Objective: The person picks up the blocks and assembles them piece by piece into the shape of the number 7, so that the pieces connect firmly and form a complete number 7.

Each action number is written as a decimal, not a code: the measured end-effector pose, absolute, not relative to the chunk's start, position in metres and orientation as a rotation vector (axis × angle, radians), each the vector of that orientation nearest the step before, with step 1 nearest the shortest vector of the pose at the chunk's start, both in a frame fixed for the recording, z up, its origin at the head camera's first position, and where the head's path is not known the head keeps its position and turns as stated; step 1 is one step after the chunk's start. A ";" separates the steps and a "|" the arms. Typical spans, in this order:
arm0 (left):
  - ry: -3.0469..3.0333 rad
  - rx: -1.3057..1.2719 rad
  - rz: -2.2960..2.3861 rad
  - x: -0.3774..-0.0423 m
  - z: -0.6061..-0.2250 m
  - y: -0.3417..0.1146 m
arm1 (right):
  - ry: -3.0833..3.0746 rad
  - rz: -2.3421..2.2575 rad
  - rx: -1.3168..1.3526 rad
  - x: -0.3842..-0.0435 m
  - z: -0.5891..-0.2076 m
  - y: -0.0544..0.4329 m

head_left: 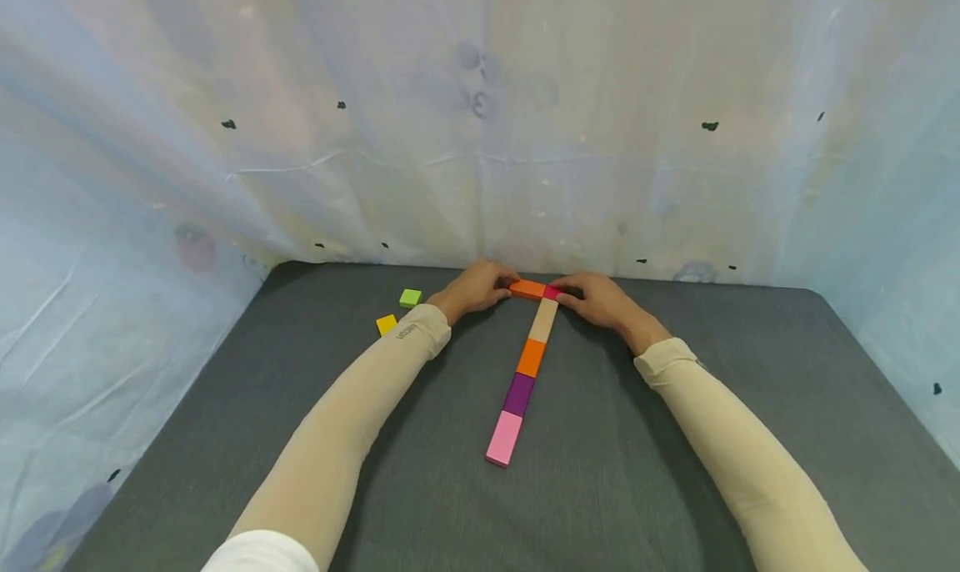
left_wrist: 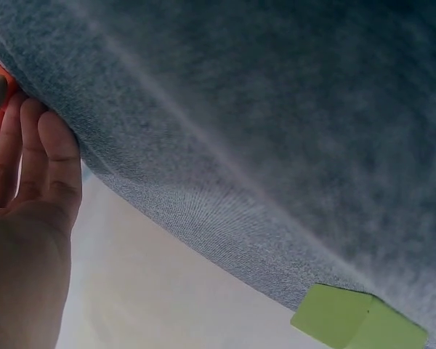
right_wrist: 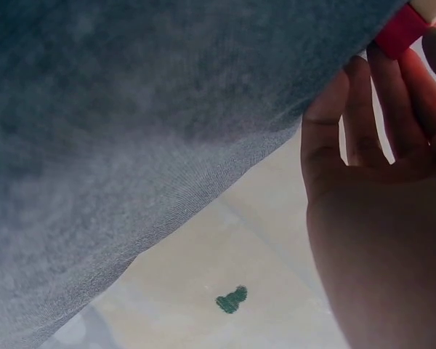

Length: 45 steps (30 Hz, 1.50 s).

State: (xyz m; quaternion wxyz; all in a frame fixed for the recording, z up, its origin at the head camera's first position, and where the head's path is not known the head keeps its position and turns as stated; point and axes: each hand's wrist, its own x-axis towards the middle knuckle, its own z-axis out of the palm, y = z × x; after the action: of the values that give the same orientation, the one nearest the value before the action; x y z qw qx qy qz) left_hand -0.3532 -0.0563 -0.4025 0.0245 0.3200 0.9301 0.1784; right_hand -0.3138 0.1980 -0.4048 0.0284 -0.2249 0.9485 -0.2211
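Blocks laid end to end form a line on the grey table: a pink block nearest, then a purple block, an orange block and a beige block. At the far end a red block meets a second orange block lying crosswise to the left. My left hand pinches the left end of that crosswise orange block between thumb and fingers. My right hand pinches the red block, its fingertips against the block in the right wrist view.
A green block and a yellow block lie left of my left hand, the yellow one partly behind the sleeve. The grey table ends just past my hands, where a pale patterned curtain hangs.
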 end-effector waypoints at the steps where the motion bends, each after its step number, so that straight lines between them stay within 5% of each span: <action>1: 2.877 0.994 0.547 -0.353 -0.402 -0.057 | 2.927 -0.685 -0.700 -0.314 -0.404 0.198; 27: 2.830 1.018 0.528 -0.349 -0.396 -0.060 | 2.926 -0.684 -0.791 -0.315 -0.402 0.200; 45: 2.825 1.113 0.502 -0.332 -0.402 -0.108 | 2.880 -0.708 -0.821 -0.308 -0.405 0.207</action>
State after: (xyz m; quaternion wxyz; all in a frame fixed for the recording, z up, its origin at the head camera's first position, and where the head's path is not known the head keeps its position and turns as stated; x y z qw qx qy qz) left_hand -0.3322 -0.1079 -0.4021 0.0320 0.3614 0.9175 0.1629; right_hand -0.3084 0.2072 -0.4052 0.0323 -0.2667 0.9354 -0.2299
